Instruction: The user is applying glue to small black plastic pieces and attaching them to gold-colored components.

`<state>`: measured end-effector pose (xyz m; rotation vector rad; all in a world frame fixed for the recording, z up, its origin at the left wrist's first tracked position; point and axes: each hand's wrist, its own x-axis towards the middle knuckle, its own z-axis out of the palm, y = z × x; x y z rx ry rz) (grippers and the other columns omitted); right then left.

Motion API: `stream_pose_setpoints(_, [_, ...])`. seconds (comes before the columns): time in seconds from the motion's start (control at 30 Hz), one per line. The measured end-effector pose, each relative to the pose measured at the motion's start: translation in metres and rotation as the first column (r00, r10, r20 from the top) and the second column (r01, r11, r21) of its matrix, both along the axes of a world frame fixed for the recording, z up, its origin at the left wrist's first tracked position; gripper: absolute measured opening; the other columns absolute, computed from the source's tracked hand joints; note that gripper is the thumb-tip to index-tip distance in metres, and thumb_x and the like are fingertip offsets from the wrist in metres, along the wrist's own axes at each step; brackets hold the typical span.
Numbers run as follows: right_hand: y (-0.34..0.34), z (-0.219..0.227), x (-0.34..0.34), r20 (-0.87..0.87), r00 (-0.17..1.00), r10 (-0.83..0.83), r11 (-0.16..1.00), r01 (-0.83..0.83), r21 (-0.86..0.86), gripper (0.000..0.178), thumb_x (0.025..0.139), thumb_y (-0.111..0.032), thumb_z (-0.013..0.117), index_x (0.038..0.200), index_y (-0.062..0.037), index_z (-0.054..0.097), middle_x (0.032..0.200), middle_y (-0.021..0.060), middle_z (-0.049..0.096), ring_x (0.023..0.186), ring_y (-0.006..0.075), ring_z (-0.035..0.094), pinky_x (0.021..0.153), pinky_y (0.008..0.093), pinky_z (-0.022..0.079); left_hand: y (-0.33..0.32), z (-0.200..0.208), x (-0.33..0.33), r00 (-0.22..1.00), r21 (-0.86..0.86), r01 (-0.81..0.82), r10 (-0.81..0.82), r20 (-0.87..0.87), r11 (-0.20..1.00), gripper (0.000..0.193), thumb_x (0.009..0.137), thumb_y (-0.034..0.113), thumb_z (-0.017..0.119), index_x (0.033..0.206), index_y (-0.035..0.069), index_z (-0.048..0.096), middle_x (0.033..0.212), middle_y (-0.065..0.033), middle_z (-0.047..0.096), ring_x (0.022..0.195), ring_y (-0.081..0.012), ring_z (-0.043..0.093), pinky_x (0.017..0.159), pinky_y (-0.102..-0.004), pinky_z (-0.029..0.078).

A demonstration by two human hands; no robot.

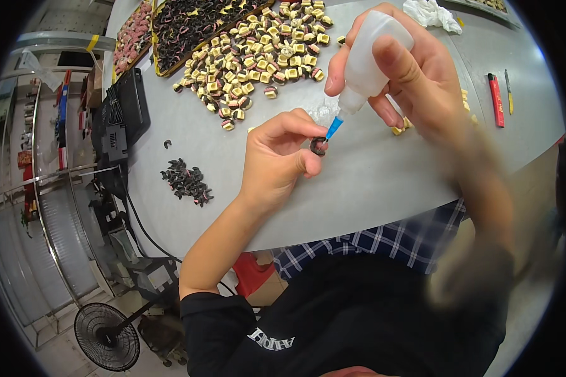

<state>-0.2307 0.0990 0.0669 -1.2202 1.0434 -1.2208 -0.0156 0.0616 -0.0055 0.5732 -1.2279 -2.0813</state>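
Between the thumb and fingers of my left hand (273, 154) is a small black curved piece (318, 147), shaped like a C. My right hand (424, 75) grips a translucent squeeze bottle (377, 53), turned tip down. Its blue dispensing tip (334, 128) points at the black piece and appears to touch its upper edge. To the left of my left hand lies a small pile of similar black curved pieces (187, 182), with one loose black piece (167, 144) just above it. Some small cream pieces (399, 130) sit partly hidden behind my right hand.
Many small cream, pink and black pieces (258, 63) spread over the grey table (358, 195). Behind them stand trays of black pieces (185, 31) and pink pieces (133, 38). A red marker-like tool (495, 100), a thin yellow-handled tool (509, 93) and white tissue (431, 16) lie at right.
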Motion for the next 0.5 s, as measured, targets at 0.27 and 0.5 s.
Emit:
stream_pose_setpoints(0.27, [0.0011, 0.0071, -0.0005, -0.065, 0.998, 0.025, 0.996, -0.019, 0.089, 0.030, 0.091, -0.026, 0.049, 0.100, 0.0013, 0.039, 0.085, 0.0177, 0.062, 0.044, 0.0095, 0.047, 0.039, 0.0189, 0.036, 0.0007, 0.0001, 0.0000, 1.000, 0.018, 0.012, -0.012, -0.021, 1.000, 0.035, 0.062, 0.016, 0.080, 0.088, 0.002, 0.063, 0.077, -0.0029, 0.052, 0.072, -0.0116, 0.052, 0.057, -0.0210, 0.040])
stream_pose_setpoints(0.5, [0.0006, 0.0078, 0.0014, -0.089, 0.996, 0.012, 0.993, -0.001, 0.116, 0.030, 0.091, -0.026, 0.049, 0.100, 0.0011, 0.040, 0.084, 0.0173, 0.062, 0.042, 0.0099, 0.046, 0.037, 0.0196, 0.036, 0.0016, 0.0005, 0.0008, 1.000, 0.026, 0.012, -0.012, -0.015, 1.000, 0.031, 0.063, 0.011, 0.079, 0.088, 0.001, 0.063, 0.077, -0.0031, 0.052, 0.069, -0.0103, 0.052, 0.049, -0.0193, 0.039])
